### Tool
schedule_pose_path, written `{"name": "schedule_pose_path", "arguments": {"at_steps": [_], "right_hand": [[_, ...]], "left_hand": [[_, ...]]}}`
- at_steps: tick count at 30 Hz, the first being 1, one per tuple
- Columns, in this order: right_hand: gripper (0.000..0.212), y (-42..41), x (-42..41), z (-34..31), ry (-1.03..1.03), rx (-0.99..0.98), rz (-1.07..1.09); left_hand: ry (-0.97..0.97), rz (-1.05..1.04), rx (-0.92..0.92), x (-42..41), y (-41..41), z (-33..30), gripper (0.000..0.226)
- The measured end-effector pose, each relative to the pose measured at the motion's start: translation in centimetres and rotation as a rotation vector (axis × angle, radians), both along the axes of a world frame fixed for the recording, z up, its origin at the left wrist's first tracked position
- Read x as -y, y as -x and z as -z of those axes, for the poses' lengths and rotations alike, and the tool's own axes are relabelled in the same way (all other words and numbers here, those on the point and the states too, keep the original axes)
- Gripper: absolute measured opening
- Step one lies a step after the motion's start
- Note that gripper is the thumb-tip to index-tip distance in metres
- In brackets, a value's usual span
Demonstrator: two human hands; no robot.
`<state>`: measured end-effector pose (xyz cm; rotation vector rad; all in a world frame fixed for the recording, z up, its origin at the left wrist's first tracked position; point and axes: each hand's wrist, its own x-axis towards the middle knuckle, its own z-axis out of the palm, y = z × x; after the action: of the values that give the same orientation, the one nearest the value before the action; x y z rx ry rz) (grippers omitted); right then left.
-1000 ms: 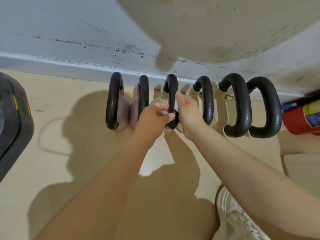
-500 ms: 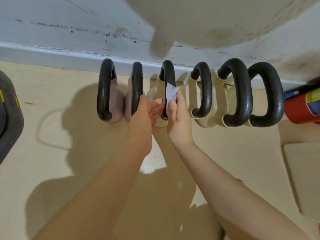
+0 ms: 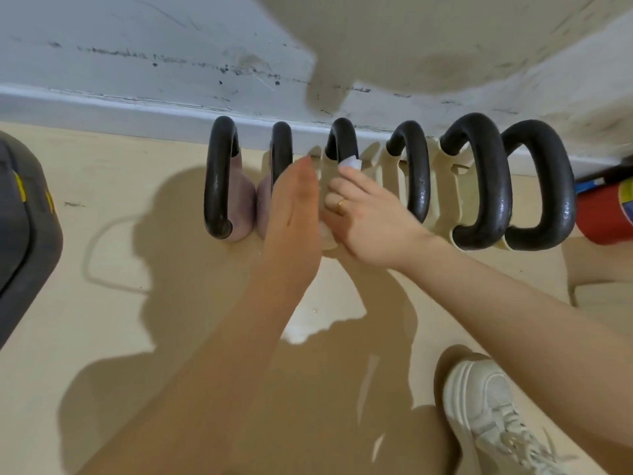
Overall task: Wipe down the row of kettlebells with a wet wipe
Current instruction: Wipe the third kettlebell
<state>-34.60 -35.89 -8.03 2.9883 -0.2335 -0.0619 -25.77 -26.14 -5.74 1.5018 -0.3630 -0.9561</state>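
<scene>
Several kettlebells with black handles stand in a row against the wall; the two at the left (image 3: 219, 180) have mauve bodies, the others cream. My right hand (image 3: 370, 217) is wrapped over the third kettlebell's handle (image 3: 340, 138), pressing a white wet wipe (image 3: 350, 163) against it; only a corner of the wipe shows past my fingertips. My left hand (image 3: 294, 207) is flat with straight fingers, edge-on between the second handle (image 3: 281, 145) and the third kettlebell, holding nothing. The hands hide the third kettlebell's body.
A red fire extinguisher (image 3: 603, 214) lies just right of the last kettlebell (image 3: 551, 186). A dark grey padded object (image 3: 24, 228) sits at the left edge. My white shoe (image 3: 493, 413) is at the lower right. The white skirting board (image 3: 102, 104) runs behind the row.
My right hand has moved from the side of the third handle to over it, carrying the wipe toward the far end. My left hand has straightened out flat beside it.
</scene>
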Motion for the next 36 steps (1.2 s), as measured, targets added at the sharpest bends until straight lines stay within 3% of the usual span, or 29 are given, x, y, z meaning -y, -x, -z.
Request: {"name": "schedule_pose_path", "arguments": {"at_steps": [4,9,14,17,20,24,27,29,34,36], "right_hand": [[0.031,-1.0,0.2,-0.9,0.112,-0.019,0.078],[0.041,2.7,-2.9,3.5,0.402,-0.186,-0.054],[0.050,3.1,-1.5,3.8,0.400,-0.127,-0.123],[0.041,1.5,-0.5,2.8,0.207,0.167,0.059],[0.040,1.0,-1.6,3.5,0.060,0.318,0.203],[0.058,2.7,-3.2,5.2,-0.041,0.313,0.243],[0.076,2.2,-5.0,4.0,-0.394,0.289,0.529],[0.066,0.6,-6.4,3.7,-0.490,0.417,0.707],[0.014,-0.3,-7.6,5.4,-1.083,0.805,1.021],[0.008,-0.6,-7.5,4.9,-0.905,0.688,0.892]], "left_hand": [[0.004,-0.038,-0.010,-0.4,-0.2,-0.9,0.034],[-0.029,-0.033,-0.011,-1.1,0.3,-0.8,0.030],[0.017,-0.011,-0.024,-0.8,1.2,-0.8,0.032],[0.041,-0.020,0.024,-1.0,1.5,-0.7,0.031],[0.011,-0.058,0.035,-1.3,1.3,-0.4,0.036],[-0.028,-0.077,0.027,-1.8,1.4,-0.1,0.038],[-0.043,-0.066,0.024,-2.0,1.6,0.2,0.034],[-0.054,-0.058,0.031,-2.0,1.8,0.4,0.029],[-0.089,0.026,0.000,-1.3,2.6,0.3,0.032],[-0.068,0.034,-0.038,-1.1,3.0,0.1,0.030]]}}
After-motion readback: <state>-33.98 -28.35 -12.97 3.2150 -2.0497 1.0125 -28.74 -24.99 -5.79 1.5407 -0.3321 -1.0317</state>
